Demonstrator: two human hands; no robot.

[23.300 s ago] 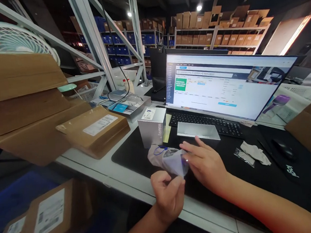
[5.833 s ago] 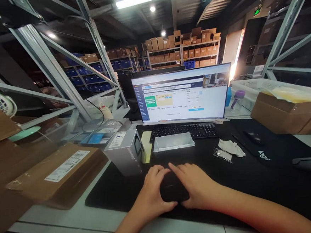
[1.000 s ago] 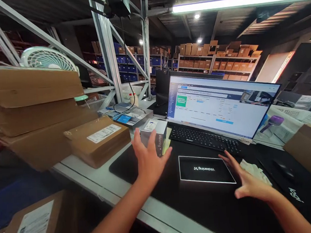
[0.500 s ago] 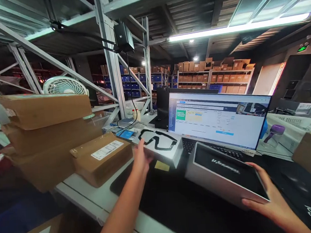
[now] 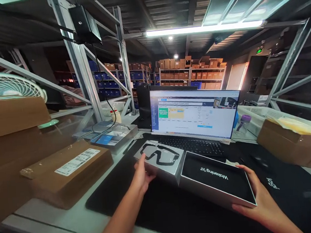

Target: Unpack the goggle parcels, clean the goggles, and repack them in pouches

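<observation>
My left hand (image 5: pixel 141 175) grips the near left side of a silver box sleeve (image 5: pixel 160 158) printed with a black glasses outline, held above the black desk mat (image 5: pixel 157 212). My right hand (image 5: pixel 258 198) holds the right end of a black inner box (image 5: pixel 215 180) with white "Wakening" lettering. The black box's left end meets the open end of the silver sleeve. Both boxes hover in front of the keyboard (image 5: pixel 193 145).
A monitor (image 5: pixel 195 113) stands behind the keyboard. Labelled cardboard parcels (image 5: pixel 69 172) are stacked at the left under a white fan (image 5: pixel 6 86). A metal tray (image 5: pixel 114 135) sits behind them. A mouse (image 5: pixel 258 160) and an open carton (image 5: pixel 290 144) are at the right.
Both hands lifted the boxes from the desk. The silver sleeve and black inner box have come together end to end, lower and nearer the mat than half a second ago.
</observation>
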